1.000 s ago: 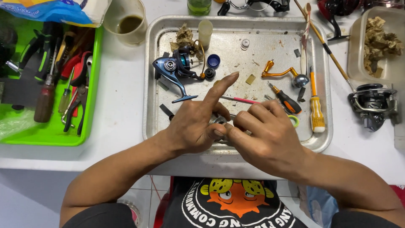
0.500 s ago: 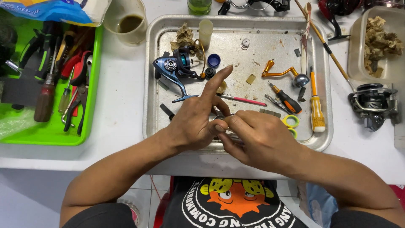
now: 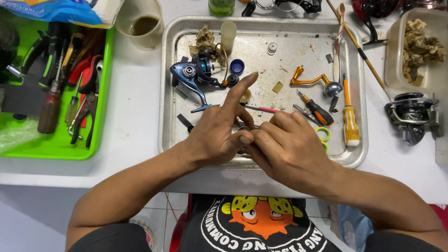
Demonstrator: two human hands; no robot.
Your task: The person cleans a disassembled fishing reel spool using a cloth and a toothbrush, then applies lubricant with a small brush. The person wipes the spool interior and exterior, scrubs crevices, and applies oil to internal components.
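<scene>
My left hand (image 3: 219, 133) and my right hand (image 3: 287, 144) meet over the near edge of a metal tray (image 3: 170, 93). Together they pinch a small metal part (image 3: 243, 128), mostly hidden by the fingers. The left index finger sticks out straight toward the tray's middle. A blue fishing reel body (image 3: 193, 77) lies just beyond the left hand. A thin pink-handled tool (image 3: 261, 109) lies beside the fingertips. An orange reel handle (image 3: 310, 80) and two small orange screwdrivers (image 3: 349, 116) lie to the right.
A green tray (image 3: 56, 149) of pliers and screwdrivers sits at left. A cup of brown liquid (image 3: 142, 23) stands behind the metal tray. A dark reel (image 3: 413, 114) and a tub of brown rags (image 3: 420, 46) sit at right. Yellow-green rings (image 3: 323, 134) lie by my right hand.
Both hands have shifted slightly while working the small part; the right hand's fingers have turned a little. Nothing else on the table moved.
</scene>
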